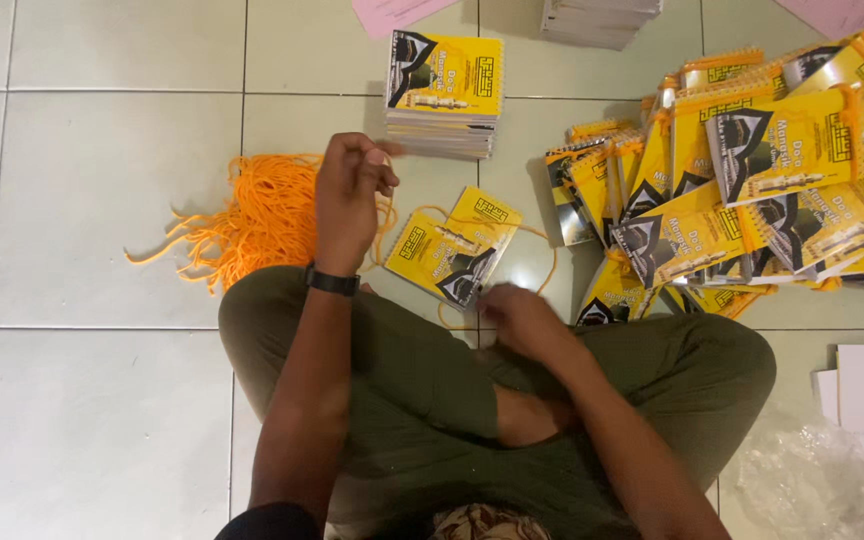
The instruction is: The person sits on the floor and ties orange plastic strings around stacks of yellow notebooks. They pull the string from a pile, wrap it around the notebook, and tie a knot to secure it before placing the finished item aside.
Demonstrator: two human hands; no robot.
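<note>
Head view: left hand (352,195) raised over the tiled floor (102,200), fingers pinched shut on a thin orange cord (384,225), black band at the wrist. Right hand (517,318) low by the knee, blurred, fingers curled at the near edge of a yellow booklet (452,255); hard to tell whether gripping or only touching. Booklet flat on the tiles just ahead of the crossed legs, cord looping around it. Heap of orange cords (252,215) left of the raised hand. Neat stack of booklets (444,95) beyond, loose pile of booklets (752,190) spilling at right
</note>
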